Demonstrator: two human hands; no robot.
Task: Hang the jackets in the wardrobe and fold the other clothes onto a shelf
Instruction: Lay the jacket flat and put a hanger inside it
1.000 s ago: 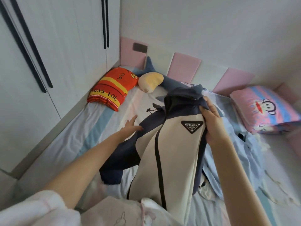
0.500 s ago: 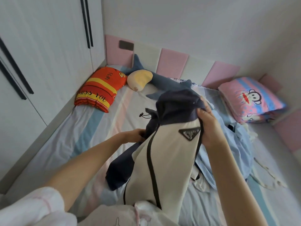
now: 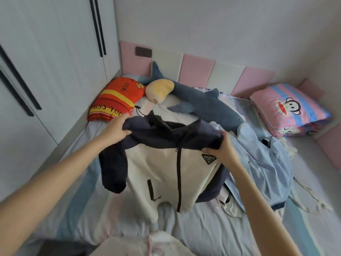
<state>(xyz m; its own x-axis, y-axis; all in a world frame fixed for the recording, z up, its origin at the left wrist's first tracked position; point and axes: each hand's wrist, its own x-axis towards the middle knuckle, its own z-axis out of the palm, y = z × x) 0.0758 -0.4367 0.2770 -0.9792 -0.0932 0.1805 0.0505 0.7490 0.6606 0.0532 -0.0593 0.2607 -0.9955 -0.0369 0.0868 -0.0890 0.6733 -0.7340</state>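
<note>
Over the bed I've got the cream-and-navy jacket spread out, left hand gripping one shoulder, right hand pinching the other by the logo.

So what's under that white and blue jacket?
The striped bed sheet shows below the jacket, and a light blue garment pokes out on its right. Anything straight beneath it is covered.

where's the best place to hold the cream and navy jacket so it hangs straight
By the two navy shoulders, one hand coming in from each outer side, as the left hand and right hand do now. Held there, the jacket spreads front-on with its zip running straight down the middle.
</note>
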